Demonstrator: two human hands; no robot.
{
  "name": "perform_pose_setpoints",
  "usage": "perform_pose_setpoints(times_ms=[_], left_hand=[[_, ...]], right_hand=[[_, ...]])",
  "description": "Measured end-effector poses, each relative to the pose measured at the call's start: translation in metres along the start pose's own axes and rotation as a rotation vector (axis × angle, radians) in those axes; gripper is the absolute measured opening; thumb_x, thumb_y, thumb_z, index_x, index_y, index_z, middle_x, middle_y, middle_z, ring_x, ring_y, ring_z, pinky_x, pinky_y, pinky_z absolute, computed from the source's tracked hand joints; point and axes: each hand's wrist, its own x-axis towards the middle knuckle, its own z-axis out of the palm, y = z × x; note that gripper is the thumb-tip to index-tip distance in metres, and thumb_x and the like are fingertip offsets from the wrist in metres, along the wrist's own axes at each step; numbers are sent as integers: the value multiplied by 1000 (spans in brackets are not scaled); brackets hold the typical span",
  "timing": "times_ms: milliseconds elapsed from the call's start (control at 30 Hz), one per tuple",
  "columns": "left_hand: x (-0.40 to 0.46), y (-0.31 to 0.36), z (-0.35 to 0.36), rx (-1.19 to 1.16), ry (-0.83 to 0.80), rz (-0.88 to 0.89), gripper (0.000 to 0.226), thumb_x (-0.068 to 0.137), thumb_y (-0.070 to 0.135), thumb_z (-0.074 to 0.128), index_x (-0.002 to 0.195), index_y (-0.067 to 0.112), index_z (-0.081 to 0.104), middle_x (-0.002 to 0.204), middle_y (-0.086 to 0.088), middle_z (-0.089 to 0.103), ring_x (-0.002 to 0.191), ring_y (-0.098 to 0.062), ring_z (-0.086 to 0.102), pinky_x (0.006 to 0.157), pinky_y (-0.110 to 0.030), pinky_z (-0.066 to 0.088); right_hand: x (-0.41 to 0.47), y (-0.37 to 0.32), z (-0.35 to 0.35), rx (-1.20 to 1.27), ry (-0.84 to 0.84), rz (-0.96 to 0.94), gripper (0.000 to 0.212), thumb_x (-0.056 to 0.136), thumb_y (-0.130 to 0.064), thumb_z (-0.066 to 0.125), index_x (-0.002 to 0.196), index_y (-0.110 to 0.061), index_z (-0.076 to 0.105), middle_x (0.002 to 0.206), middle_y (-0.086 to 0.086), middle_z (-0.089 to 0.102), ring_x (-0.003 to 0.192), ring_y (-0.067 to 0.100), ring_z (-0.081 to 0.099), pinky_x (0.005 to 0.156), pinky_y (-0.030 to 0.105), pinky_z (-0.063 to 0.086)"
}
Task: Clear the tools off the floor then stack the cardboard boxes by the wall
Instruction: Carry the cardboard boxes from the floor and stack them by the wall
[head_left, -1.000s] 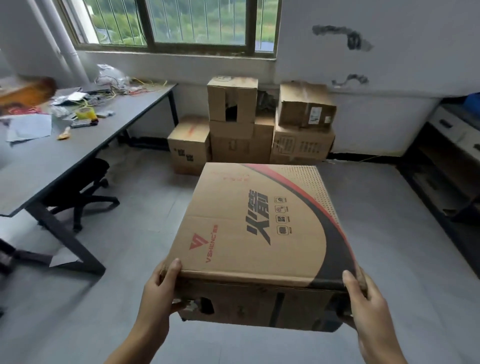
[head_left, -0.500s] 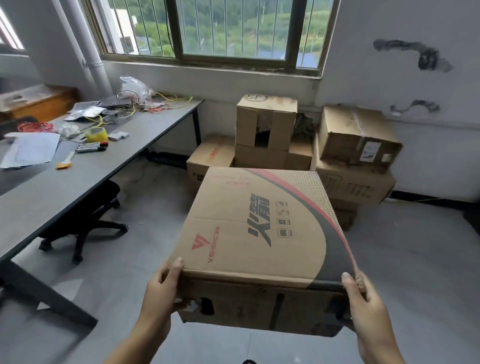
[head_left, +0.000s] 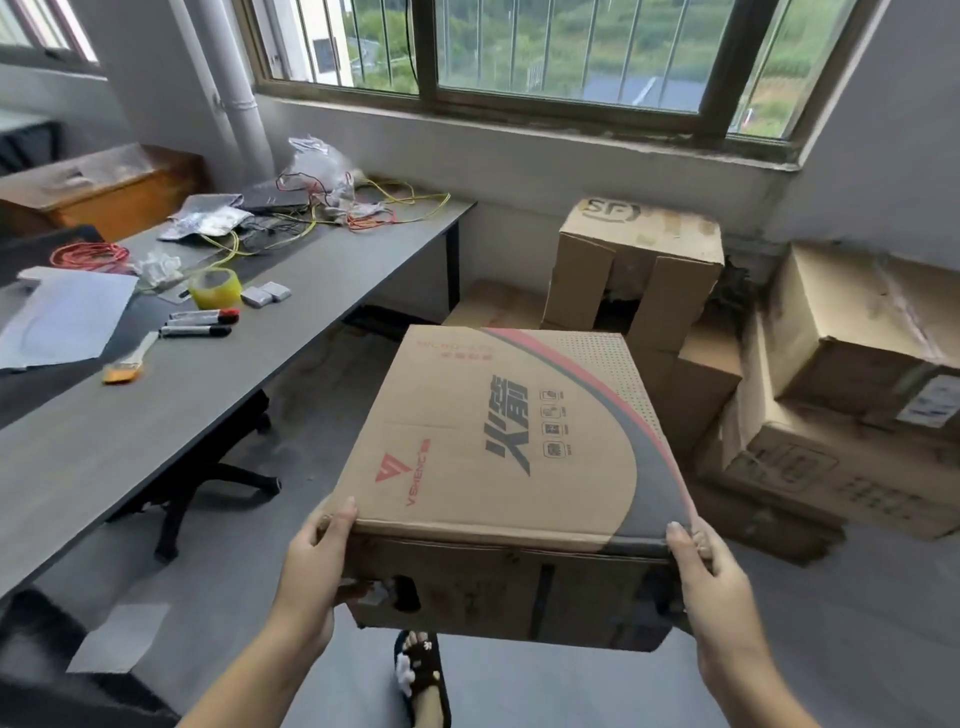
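Observation:
I carry a printed cardboard box (head_left: 498, 447) with red and grey markings, held level in front of me above the floor. My left hand (head_left: 314, 566) grips its near left corner, thumb on top. My right hand (head_left: 709, 577) grips the near right corner the same way. Ahead, against the wall under the window, stands a pile of cardboard boxes: a tall one marked SF (head_left: 634, 270) on top in the middle, a low one (head_left: 493, 306) behind my box, and stacked boxes (head_left: 852, 374) on the right.
A long grey desk (head_left: 171, 415) runs along the left, strewn with wires, tape, markers and paper. A black office chair (head_left: 208, 467) sits under it. My sandalled foot (head_left: 421, 675) shows below the box on the grey floor.
I have walked closer to the box pile by the wall, still carrying the box in the same two-handed grip. The pile and the window now loom larger.

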Motion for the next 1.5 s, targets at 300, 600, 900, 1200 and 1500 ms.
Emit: perform_pose_setpoints(times_ms=[300,600,900,1200,1500], left_hand=[[222,82,33,58,-38,-44,15,97,26,48,104,23,61,99,-2,63,85,-22,59,60,-43,54],[411,106,95,98,-23,-120,18,96,28,52,110,21,59,100,-3,63,87,-29,58,66,-42,52],[563,81,196,98,37,-224,21,97,24,49,117,26,55,117,-2,60,115,-28,55,97,-57,44],[715,44,268,198,-7,-303,29,95,28,50,124,25,53,123,-2,60,115,-26,55,99,-58,42],[825,8,318,173,-35,-518,47,98,37,44,140,22,29,129,-3,47,117,-24,47,95,-56,42]], right_hand=[[148,-55,164,-10,4,30,10,93,-34,53,96,-33,63,98,-6,66,96,20,60,91,49,50],[296,-75,272,-24,-2,146,16,93,-35,52,106,-31,61,100,-8,63,96,20,59,91,51,50],[474,-77,344,-113,-45,195,31,94,-35,52,125,-32,56,119,-11,62,113,14,55,100,42,44],[575,-39,406,-103,131,352,25,96,-24,50,120,-31,52,107,-16,60,100,6,55,84,29,39],[644,18,481,98,471,568,37,95,-19,53,131,-25,46,128,-1,55,108,16,52,100,40,41]])
